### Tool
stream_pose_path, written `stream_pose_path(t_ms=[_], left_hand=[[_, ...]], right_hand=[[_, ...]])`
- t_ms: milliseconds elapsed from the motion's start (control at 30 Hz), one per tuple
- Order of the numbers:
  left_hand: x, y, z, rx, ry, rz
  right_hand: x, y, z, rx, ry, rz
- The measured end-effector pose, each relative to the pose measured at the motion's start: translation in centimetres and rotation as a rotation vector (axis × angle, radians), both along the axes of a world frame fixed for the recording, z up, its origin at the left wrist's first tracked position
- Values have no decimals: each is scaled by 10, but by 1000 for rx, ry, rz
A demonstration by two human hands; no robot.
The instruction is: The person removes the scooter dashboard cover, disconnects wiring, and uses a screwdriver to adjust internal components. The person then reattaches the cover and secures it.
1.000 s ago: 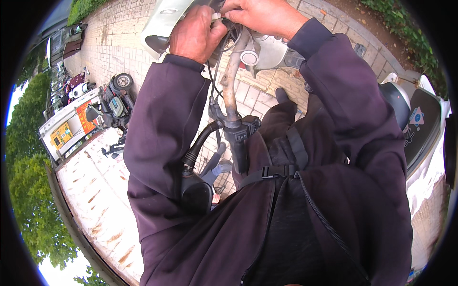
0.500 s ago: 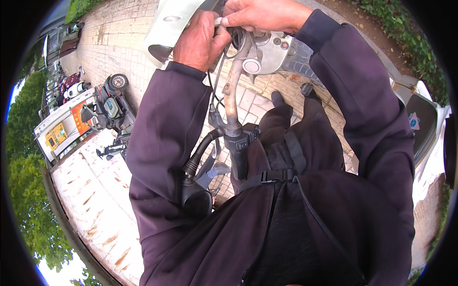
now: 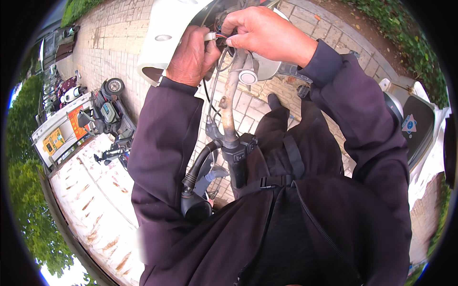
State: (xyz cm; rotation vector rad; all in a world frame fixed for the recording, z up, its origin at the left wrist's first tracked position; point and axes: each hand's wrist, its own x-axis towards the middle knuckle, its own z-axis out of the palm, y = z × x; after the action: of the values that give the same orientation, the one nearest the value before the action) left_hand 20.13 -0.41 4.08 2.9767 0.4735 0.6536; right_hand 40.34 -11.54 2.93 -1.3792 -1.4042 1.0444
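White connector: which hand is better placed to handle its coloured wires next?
Right, most likely: the right hand is close beside the coloured wires leaving the white connector, while the left hand appears occupied gripping the connector.

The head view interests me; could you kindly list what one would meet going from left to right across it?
Parked vehicle's wheel, left hand, white connector, coloured wires, right hand, blue sticker.

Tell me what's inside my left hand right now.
A white connector pokes out of your left hand, with coloured wires running toward your right hand. The rest is covered by your fingers, so I can't see anything else in there.
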Motion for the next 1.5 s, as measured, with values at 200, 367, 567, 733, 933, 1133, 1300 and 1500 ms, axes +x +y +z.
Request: stream_pose_path(t_ms=[200, 367, 567, 733, 933, 1133, 1300, 1500], left_hand=[[-1, 0, -5, 57, -2, -7], [0, -1, -7, -9, -16, -65], [0, 2, -13, 6, -7, -72], [2, 5, -15, 60, 79, -3], [5, 5, -9, 21, 82, 6], [9, 3, -5, -35, 100, 28], [11, 1, 0, -79, 83, 4], [12, 2, -6, -51, 119, 15]], right_hand=[[9, 22, 8, -109, 86, 220], [25, 41, 21, -444, 127, 505], [18, 33, 15, -249, 24, 450], [19, 30, 6, -178, 108, 412], [22, 27, 8, -241, 219, 397], [20, 27, 9, -299, 289, 376], [23, 26, 7, -323, 277, 392], [24, 24, 0, -291, 305, 421]])
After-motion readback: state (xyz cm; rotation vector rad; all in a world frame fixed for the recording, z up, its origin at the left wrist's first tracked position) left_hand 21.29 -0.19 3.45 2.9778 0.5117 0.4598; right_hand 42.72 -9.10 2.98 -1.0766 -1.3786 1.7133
